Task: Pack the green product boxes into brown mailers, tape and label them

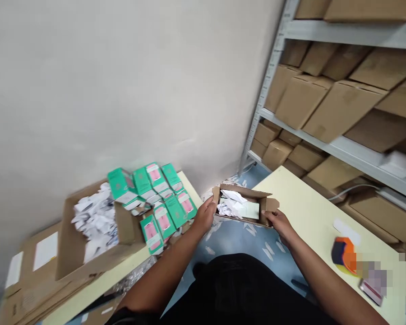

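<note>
I hold a small open cardboard box (264, 197) in the air between two tables, one hand at each end. My left hand (205, 215) grips its left end and my right hand (280, 224) grips its right end. Inside the box lie crumpled white paper pieces (230, 203) and a pale green carton (251, 210). To the left, several green product boxes (157, 198) with pink labels are piled on a cream table (98, 284).
A larger open cardboard box (75, 248) of white paper scraps sits beside the green boxes. A second cream table (311, 212) at right carries an orange tape dispenser (344, 255). A metal shelving rack (345, 149) with brown cartons fills the right. Paper scraps litter the blue floor (243, 239).
</note>
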Motion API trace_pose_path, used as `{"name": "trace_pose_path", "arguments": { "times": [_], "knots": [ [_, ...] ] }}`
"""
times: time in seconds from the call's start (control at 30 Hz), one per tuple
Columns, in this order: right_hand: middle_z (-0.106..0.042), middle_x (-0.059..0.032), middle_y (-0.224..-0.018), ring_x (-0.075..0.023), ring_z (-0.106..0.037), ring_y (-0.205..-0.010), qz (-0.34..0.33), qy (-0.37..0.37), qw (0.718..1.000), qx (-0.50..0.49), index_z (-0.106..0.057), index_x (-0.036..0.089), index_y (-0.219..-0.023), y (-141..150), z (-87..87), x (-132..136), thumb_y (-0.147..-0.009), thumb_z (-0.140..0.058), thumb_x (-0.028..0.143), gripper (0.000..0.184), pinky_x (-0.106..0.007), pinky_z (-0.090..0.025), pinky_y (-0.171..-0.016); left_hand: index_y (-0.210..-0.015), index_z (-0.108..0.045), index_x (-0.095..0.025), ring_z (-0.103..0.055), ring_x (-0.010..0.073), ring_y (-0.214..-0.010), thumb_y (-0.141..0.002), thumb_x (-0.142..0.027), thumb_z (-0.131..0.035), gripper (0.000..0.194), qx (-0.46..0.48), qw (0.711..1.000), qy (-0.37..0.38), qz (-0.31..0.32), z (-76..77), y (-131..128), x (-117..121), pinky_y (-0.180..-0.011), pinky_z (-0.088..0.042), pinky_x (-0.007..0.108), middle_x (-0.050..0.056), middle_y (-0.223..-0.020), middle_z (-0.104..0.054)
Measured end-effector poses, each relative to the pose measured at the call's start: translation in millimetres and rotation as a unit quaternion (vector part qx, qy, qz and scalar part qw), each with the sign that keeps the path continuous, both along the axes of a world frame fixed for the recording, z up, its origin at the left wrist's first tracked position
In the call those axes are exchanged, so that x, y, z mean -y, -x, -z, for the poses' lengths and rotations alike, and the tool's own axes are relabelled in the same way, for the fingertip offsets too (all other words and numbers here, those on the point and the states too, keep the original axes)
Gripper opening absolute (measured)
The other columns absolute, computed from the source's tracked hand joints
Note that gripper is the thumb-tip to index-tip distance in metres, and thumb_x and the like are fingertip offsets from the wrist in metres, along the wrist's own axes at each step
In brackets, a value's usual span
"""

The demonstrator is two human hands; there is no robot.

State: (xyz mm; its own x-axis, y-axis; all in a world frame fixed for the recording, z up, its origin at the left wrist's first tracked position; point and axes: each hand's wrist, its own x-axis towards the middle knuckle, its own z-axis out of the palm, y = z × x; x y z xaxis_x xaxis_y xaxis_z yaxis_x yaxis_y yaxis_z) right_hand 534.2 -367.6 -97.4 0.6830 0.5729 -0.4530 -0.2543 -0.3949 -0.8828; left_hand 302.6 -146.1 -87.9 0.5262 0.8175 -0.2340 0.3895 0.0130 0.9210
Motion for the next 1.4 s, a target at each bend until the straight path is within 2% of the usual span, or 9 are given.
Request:
{"name": "trace_pose_path", "arguments": {
  "times": [0.17,0.37,0.53,0.77,0.9,1.03,1.13,1.23,1.4],
  "knots": [
    [-0.074,-0.0031,-0.079,-0.0204,-0.07,-0.071,0.07,-0.001,0.993,-0.092,-0.063,0.022,-0.084,-74.6,10.2,97.0,-0.07,-0.083,0.053,0.039,-0.03,-0.059,-0.063,-0.139,-0.064,-0.015,-0.055,0.0287,-0.14,-0.098,-0.042,-0.047,0.052,-0.006,0.997,0.004,0.075,22.0,-113.5,46.0,-0.118,-0.042,0.044,0.012,-0.148,-0.061],
    [-0.072,-0.0035,-0.085,-0.0205,-0.07,-0.082,0.158,-0.014,0.981,-0.11,-0.063,0.022,-0.083,-143.0,29.0,179.5,-0.069,-0.083,0.046,0.034,-0.032,-0.064,-0.072,-0.135,-0.067,-0.015,-0.053,0.0292,-0.141,-0.096,-0.038,-0.046,0.05,-0.024,0.985,-0.013,0.173,41.0,-234.8,102.2,-0.12,-0.039,0.043,0.011,-0.147,-0.062],
    [-0.074,-0.006,-0.096,-0.0235,-0.071,-0.093,0.206,0.012,0.975,-0.081,-0.064,0.024,-0.088,-182.9,44.2,209.9,-0.074,-0.073,0.044,0.026,-0.031,-0.064,-0.072,-0.138,-0.066,-0.017,-0.055,0.0289,-0.139,-0.096,-0.039,-0.046,0.051,-0.055,0.966,-0.029,0.251,48.1,-319.5,129.4,-0.118,-0.041,0.042,0.009,-0.144,-0.065],
    [-0.067,-0.004,-0.089,-0.0202,-0.067,-0.088,0.293,0.045,0.952,-0.079,-0.061,0.024,-0.085,-221.3,71.8,216.7,-0.071,-0.066,0.036,0.019,-0.03,-0.062,-0.072,-0.135,-0.066,-0.016,-0.059,0.0275,-0.134,-0.097,-0.039,-0.045,0.049,-0.059,0.939,-0.025,0.338,69.5,-410.5,134.3,-0.114,-0.044,0.04,0.011,-0.139,-0.068],
    [-0.062,-0.0031,-0.088,-0.0188,-0.062,-0.088,0.327,0.067,0.94,-0.072,-0.058,0.024,-0.077,-228.4,79.4,208.6,-0.068,-0.063,0.031,0.013,-0.029,-0.061,-0.073,-0.134,-0.066,-0.018,-0.063,0.027,-0.127,-0.098,-0.037,-0.044,0.046,-0.073,0.911,-0.018,0.405,78.6,-442.6,129.5,-0.109,-0.046,0.039,0.01,-0.134,-0.071],
    [-0.065,-0.0051,-0.097,-0.0199,-0.063,-0.091,0.365,0.072,0.925,-0.074,-0.062,0.024,-0.084,-221.4,79.7,198.8,-0.071,-0.066,0.036,0.019,-0.03,-0.061,-0.074,-0.131,-0.067,-0.017,-0.066,0.0286,-0.121,-0.099,-0.037,-0.045,0.044,-0.086,0.892,-0.012,0.443,77.5,-457.7,116.7,-0.106,-0.048,0.039,0.012,-0.13,-0.072],
    [-0.068,-0.0071,-0.114,-0.0229,-0.065,-0.102,0.41,0.045,0.909,-0.051,-0.067,0.026,-0.102,-206.8,79.6,194.0,-0.079,-0.066,0.051,0.034,-0.032,-0.06,-0.077,-0.134,-0.065,-0.019,-0.068,0.0276,-0.117,-0.1,-0.041,-0.045,0.045,-0.036,0.875,-0.004,0.482,73.6,-456.1,105.7,-0.103,-0.051,0.04,0.01,-0.13,-0.072],
    [-0.067,-0.0065,-0.128,-0.0249,-0.062,-0.117,0.461,0.013,0.888,-0.002,-0.067,0.028,-0.118,-192.4,80.7,188.5,-0.084,-0.057,0.062,0.049,-0.034,-0.059,-0.085,-0.132,-0.065,-0.019,-0.063,0.0256,-0.126,-0.1,-0.042,-0.046,0.043,0.031,0.879,-0.024,0.475,70.3,-446.0,97.6,-0.109,-0.049,0.038,0.01,-0.136,-0.069],
    [-0.069,-0.0065,-0.133,-0.027,-0.061,-0.125,0.478,0.004,0.878,0.033,-0.07,0.024,-0.125,-190.7,77.5,175.2,-0.088,-0.047,0.07,0.063,-0.034,-0.055,-0.095,-0.13,-0.068,-0.018,-0.063,0.0242,-0.128,-0.103,-0.044,-0.043,0.045,0.05,0.861,-0.014,0.507,65.7,-442.5,97.1,-0.112,-0.047,0.038,0.01,-0.134,-0.07]
  ]
}}
